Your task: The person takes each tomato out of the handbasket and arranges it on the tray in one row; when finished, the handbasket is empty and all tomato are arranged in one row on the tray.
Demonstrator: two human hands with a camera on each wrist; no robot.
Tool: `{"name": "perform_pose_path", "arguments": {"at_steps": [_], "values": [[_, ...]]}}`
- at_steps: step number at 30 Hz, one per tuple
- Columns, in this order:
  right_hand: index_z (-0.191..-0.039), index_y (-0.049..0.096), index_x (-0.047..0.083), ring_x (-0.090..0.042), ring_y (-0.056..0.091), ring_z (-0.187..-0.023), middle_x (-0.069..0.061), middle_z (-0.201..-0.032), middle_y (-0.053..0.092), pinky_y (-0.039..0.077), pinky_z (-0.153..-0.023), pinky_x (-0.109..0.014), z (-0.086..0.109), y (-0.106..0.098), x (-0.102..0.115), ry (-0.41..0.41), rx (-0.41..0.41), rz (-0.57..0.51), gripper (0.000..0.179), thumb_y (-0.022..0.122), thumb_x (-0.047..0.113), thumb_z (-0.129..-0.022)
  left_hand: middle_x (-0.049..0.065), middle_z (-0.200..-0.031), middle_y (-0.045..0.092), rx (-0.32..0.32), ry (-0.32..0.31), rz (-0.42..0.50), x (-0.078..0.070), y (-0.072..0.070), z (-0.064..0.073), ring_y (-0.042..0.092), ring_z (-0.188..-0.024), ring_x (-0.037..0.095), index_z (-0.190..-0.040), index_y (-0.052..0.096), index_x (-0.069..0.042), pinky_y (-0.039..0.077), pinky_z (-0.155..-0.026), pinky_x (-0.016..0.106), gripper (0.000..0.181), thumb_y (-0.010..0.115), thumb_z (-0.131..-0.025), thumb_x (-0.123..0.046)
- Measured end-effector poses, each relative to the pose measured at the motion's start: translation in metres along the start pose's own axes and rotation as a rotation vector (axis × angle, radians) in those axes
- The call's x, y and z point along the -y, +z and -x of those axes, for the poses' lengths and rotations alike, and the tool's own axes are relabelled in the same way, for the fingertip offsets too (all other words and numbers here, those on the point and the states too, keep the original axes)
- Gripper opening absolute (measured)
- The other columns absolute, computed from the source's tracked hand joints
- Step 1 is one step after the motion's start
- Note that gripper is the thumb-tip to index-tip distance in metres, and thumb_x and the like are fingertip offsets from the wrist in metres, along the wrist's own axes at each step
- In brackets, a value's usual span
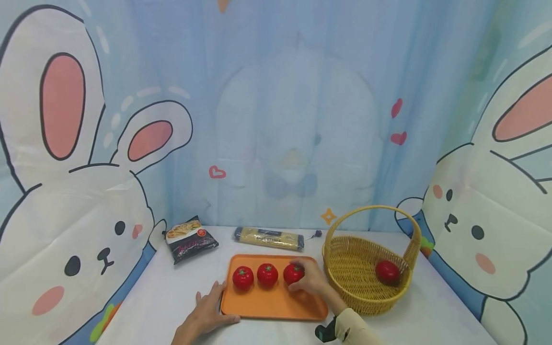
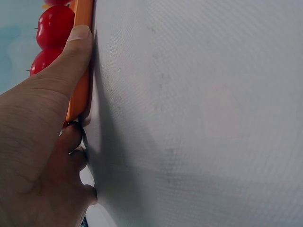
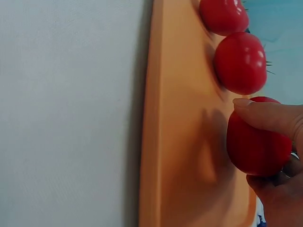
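Note:
My right hand [image 1: 314, 279] grips a red tomato [image 1: 293, 274] with a green stem, at the right part of an orange tray [image 1: 267, 305]. The right wrist view has thumb and fingers curled round that tomato [image 3: 255, 146], beside two others. In the head view a middle tomato [image 1: 267, 275] and a left tomato [image 1: 243, 278] stand in a row on the tray. At the tray's front left corner lies my left hand [image 1: 206, 312], fingers extended along the left side. Its thumb [image 2: 78, 45] lies against the tray's front edge in the left wrist view.
Right of the tray stands a yellow wicker basket [image 1: 345, 273] with a tall handle and a red round item [image 1: 387, 272] inside. Behind the tray lie a long yellow package [image 1: 269, 238] and a small dark object [image 1: 318, 234]. A black snack bag [image 1: 190, 241] sits back left.

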State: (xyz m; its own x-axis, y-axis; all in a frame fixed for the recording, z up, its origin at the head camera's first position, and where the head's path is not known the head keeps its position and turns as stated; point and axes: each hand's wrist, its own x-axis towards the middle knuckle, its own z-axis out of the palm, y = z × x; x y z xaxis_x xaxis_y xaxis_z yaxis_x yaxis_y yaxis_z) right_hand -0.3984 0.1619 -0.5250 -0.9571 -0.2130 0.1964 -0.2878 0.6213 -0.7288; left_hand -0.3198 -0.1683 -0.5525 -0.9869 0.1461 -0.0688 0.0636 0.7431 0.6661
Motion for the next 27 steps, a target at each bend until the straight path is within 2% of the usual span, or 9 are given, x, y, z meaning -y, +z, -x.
{"name": "perform_pose_path", "arguments": {"at_steps": [11,17,21,27], "values": [[-0.131,0.068,-0.002,-0.040,0.066,-0.120,-0.019,-0.127,0.072,0.054,-0.109,-0.063,-0.002,0.012,0.000,0.024,-0.028,0.015,0.074,0.102,0.000,-0.065,0.033,-0.164,0.041,-0.001,-0.003,0.003,0.002,0.000,0.000,0.030,-0.156,0.056,-0.159,0.046,0.001,0.001,-0.126,0.080,0.108,0.098,-0.077,-0.047],[-0.135,0.066,-0.003,-0.044,0.065,-0.124,-0.023,-0.130,0.070,0.052,-0.112,-0.064,-0.004,0.018,-0.002,-0.009,-0.041,0.015,0.080,0.101,-0.003,-0.064,0.033,-0.165,0.039,-0.001,-0.008,0.003,0.001,-0.001,0.001,0.029,-0.156,0.056,-0.159,0.046,0.001,0.000,-0.127,0.079,0.109,0.098,-0.076,-0.048],[-0.136,0.065,-0.003,-0.045,0.065,-0.124,-0.023,-0.131,0.069,0.052,-0.111,-0.065,-0.003,0.022,-0.003,0.016,-0.041,0.001,0.080,0.101,-0.001,-0.065,0.034,-0.165,0.039,0.002,-0.009,0.003,0.002,0.000,0.001,0.029,-0.156,0.056,-0.159,0.046,0.001,0.000,-0.127,0.079,0.110,0.098,-0.076,-0.048],[-0.138,0.063,-0.003,-0.046,0.065,-0.125,-0.023,-0.131,0.069,0.052,-0.111,-0.067,-0.001,0.023,-0.003,0.014,-0.046,0.000,0.084,0.102,0.000,-0.064,0.033,-0.165,0.040,0.006,-0.032,-0.001,-0.001,0.001,0.001,0.029,-0.156,0.056,-0.159,0.047,0.000,0.000,-0.127,0.079,0.108,0.098,-0.076,-0.047]]}}
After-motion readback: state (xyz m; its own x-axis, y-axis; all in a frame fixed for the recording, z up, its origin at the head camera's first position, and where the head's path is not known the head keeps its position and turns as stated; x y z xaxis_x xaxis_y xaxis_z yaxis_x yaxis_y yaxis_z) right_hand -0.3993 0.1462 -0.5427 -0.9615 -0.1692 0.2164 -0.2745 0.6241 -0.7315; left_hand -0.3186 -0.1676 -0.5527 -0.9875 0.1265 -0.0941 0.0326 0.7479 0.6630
